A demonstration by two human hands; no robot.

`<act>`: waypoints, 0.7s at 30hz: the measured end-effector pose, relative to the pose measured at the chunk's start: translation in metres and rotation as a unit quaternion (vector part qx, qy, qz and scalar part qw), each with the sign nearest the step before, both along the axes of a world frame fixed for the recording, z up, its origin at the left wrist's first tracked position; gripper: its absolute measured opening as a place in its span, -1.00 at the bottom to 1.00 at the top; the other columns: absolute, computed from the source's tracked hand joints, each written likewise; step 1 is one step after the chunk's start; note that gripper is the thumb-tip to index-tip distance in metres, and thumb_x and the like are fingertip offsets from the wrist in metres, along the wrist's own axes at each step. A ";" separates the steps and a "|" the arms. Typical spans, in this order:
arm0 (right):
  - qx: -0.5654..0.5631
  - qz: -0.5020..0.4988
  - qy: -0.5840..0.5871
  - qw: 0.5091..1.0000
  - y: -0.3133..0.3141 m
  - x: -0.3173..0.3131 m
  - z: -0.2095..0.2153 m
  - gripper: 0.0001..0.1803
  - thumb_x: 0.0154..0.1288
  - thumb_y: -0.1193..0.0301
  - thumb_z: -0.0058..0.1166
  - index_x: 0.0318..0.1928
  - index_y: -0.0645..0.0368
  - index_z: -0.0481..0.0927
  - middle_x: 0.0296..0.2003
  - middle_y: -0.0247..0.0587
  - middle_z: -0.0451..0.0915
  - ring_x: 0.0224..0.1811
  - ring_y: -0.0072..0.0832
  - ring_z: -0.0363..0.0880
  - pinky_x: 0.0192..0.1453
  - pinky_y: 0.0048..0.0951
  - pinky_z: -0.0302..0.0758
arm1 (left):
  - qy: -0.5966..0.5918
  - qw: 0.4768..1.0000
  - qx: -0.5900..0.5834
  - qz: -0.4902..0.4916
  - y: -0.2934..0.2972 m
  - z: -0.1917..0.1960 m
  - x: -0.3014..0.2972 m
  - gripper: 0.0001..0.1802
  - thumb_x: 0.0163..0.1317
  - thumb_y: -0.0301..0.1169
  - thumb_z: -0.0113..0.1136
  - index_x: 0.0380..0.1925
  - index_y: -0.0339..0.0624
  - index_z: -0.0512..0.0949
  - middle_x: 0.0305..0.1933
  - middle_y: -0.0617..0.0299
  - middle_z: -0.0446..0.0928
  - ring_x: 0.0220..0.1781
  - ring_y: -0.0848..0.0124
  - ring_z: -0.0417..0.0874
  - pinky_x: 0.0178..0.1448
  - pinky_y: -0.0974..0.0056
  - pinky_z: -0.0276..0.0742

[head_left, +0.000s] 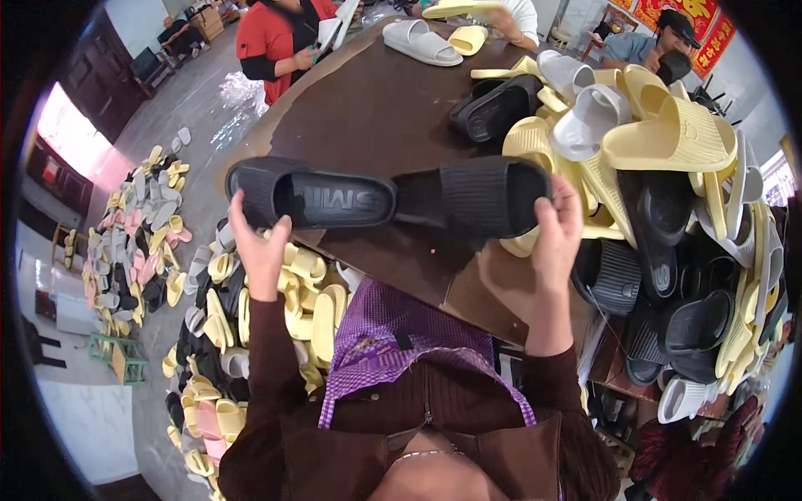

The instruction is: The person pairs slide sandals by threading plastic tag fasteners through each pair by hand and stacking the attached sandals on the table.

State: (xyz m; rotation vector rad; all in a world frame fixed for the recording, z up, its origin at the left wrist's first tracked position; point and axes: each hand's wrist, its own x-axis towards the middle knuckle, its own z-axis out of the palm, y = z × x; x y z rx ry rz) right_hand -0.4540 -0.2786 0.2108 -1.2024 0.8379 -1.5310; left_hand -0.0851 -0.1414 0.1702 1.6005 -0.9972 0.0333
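Note:
Over the near part of the brown table I hold two black slide sandals, heel to heel in a line across the view. My left hand (261,242) grips the left black slide (342,200) near its strapped toe end, thumb along the near edge. The insole of that slide faces up and bears raised lettering. The right black slide (476,199) is in my right hand (558,234), pinched at its toe end, with the ribbed strap upward. Where the two heels meet, they overlap or touch; I cannot tell which.
Yellow slides (668,134), white and black ones form a tall pile at the table's right. A grey slide (422,42) lies at the far edge of the brown table (359,108). Many slides (150,209) cover the floor at left. A person in red (276,50) stands across the table.

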 end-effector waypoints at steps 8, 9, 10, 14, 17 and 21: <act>-0.066 -0.021 0.119 0.990 -0.047 0.006 0.042 -0.57 0.22 0.58 0.02 0.12 0.39 0.48 0.04 -0.12 0.54 0.06 -0.47 0.49 0.19 -0.53 0.34 | -0.146 0.975 0.060 -0.154 -0.030 0.057 0.001 -0.20 -0.17 -0.47 0.24 0.22 -0.28 0.29 0.25 -0.06 0.29 0.34 0.12 0.27 0.39 0.18 0.17; -0.088 0.012 0.153 0.984 -0.050 0.009 0.052 -0.59 0.23 0.55 0.02 0.11 0.35 0.51 0.02 -0.16 0.56 0.04 -0.50 0.50 0.17 -0.54 0.35 | -0.185 0.960 0.061 -0.202 -0.042 0.064 0.000 -0.20 -0.18 -0.47 0.23 0.22 -0.25 0.29 0.25 -0.06 0.29 0.34 0.10 0.27 0.40 0.17 0.16; -0.113 0.051 0.186 0.975 -0.056 0.016 0.060 -0.61 0.23 0.52 0.03 0.09 0.31 0.54 -0.01 -0.20 0.58 0.02 -0.52 0.51 0.16 -0.55 0.35 | -0.224 0.942 0.059 -0.243 -0.049 0.068 0.000 -0.20 -0.19 -0.47 0.21 0.22 -0.22 0.30 0.25 -0.07 0.28 0.35 0.08 0.27 0.41 0.17 0.16; -0.142 0.130 0.261 0.946 -0.086 0.045 0.075 -0.63 0.24 0.48 0.03 0.07 0.25 0.57 -0.03 -0.28 0.60 0.02 -0.58 0.50 0.16 -0.57 0.35 | -0.293 0.889 0.074 -0.343 -0.085 0.085 -0.009 -0.21 -0.20 -0.47 0.15 0.22 -0.15 0.32 0.26 -0.08 0.27 0.36 0.03 0.24 0.43 0.13 0.14; -0.170 0.218 0.279 0.920 -0.112 0.068 0.073 -0.62 0.27 0.44 0.03 0.10 0.23 0.55 -0.03 -0.28 0.60 0.02 -0.57 0.50 0.16 -0.55 0.36 | -0.322 0.865 0.071 -0.378 -0.119 0.083 -0.016 -0.23 -0.18 -0.47 0.15 0.21 -0.12 0.33 0.28 -0.08 0.26 0.36 0.01 0.23 0.43 0.10 0.13; -0.297 0.118 0.383 0.867 -0.125 0.097 0.023 -0.67 0.25 0.43 0.06 0.02 0.24 0.57 -0.07 -0.16 0.62 0.00 -0.41 0.54 0.12 -0.46 0.41 | -0.330 0.883 0.054 -0.331 -0.132 0.033 -0.025 -0.28 -0.11 -0.45 0.18 0.20 -0.12 0.34 0.30 -0.09 0.24 0.36 0.00 0.23 0.42 0.05 0.15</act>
